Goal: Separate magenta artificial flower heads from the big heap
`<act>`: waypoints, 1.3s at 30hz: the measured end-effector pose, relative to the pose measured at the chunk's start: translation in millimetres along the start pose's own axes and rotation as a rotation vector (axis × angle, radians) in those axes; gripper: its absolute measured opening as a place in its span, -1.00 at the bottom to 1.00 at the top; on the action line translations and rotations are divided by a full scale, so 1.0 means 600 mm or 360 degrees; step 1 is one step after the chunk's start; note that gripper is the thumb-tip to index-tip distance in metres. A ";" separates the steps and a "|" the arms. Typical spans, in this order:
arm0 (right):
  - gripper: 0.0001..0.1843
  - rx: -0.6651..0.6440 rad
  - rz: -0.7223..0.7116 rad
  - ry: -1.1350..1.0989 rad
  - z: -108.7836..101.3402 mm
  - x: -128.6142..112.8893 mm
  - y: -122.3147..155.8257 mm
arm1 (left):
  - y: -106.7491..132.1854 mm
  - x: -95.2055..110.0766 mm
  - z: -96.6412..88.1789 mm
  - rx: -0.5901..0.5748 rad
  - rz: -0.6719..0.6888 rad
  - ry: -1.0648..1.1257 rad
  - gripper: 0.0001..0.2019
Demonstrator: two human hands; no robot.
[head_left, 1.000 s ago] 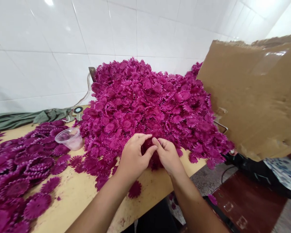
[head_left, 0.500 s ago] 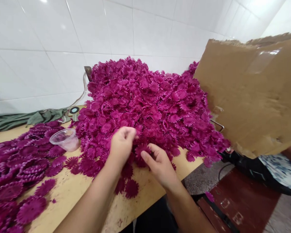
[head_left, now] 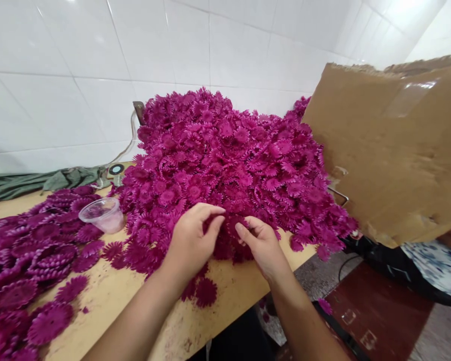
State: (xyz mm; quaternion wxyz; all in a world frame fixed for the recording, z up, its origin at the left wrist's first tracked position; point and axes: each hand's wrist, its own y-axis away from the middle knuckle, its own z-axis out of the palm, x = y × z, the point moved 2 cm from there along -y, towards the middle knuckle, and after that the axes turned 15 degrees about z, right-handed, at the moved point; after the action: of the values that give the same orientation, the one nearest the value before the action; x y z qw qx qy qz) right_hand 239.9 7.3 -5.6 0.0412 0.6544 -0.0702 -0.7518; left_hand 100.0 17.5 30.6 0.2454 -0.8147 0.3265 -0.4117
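A magenta artificial flower layer (head_left: 236, 228) with a serrated edge is pinched between the thumb and fingers of my right hand (head_left: 266, 246). At its left edge my left hand (head_left: 195, 236) is closed in a pinch, thumb and fingertips close together. What lies between those left fingertips is too small to make out. Both hands are over the front of a large heap of the same magenta flower layers (head_left: 225, 150). Below them a loose layer (head_left: 206, 292) lies on the table (head_left: 195, 326).
More flower layers (head_left: 48, 321), many stacked, cover the table's left side. A clear plastic cup (head_left: 104, 215) stands beside the heap. Behind it lie a green cloth (head_left: 60, 178) and a cord. A cardboard sheet (head_left: 391, 150) rises at right; a person's patterned clothing (head_left: 436, 265) shows below it.
My left hand has turned and come down to the right, to the flower layer's edge. My right hand has moved slightly right and up with the layer.
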 end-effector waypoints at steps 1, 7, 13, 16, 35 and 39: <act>-0.67 0.0005 -0.0033 0.0033 0.001 0.000 0.000 | 0.001 0.008 0.007 -0.0052 0.0038 0.0030 -0.85; -0.56 0.0087 -0.0086 0.0111 0.004 0.012 -0.005 | 0.002 0.010 0.035 -0.0244 -0.0254 0.0286 -0.87; -0.55 -0.0051 -0.0029 0.0055 0.010 0.017 0.000 | -0.004 -0.004 0.039 -0.0194 -0.0424 0.0362 -0.89; -0.62 -0.0146 -0.0070 0.0108 0.018 0.005 0.017 | -0.023 -0.023 0.020 0.0140 -0.0469 0.0186 -0.89; -0.53 0.0049 -0.0071 0.0159 0.000 0.003 -0.011 | -0.002 0.011 0.027 -0.0308 -0.0032 0.0049 -0.85; -0.50 -0.0079 -0.0011 0.0086 0.005 0.001 -0.007 | 0.000 0.005 0.033 -0.0277 -0.0099 0.0025 -0.85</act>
State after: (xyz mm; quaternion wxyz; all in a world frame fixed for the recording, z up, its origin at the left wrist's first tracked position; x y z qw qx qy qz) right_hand 237.2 11.5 -6.7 0.0569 0.6734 -0.0481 -0.7355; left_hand 117.4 17.8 21.3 0.1581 -0.8394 0.3376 -0.3955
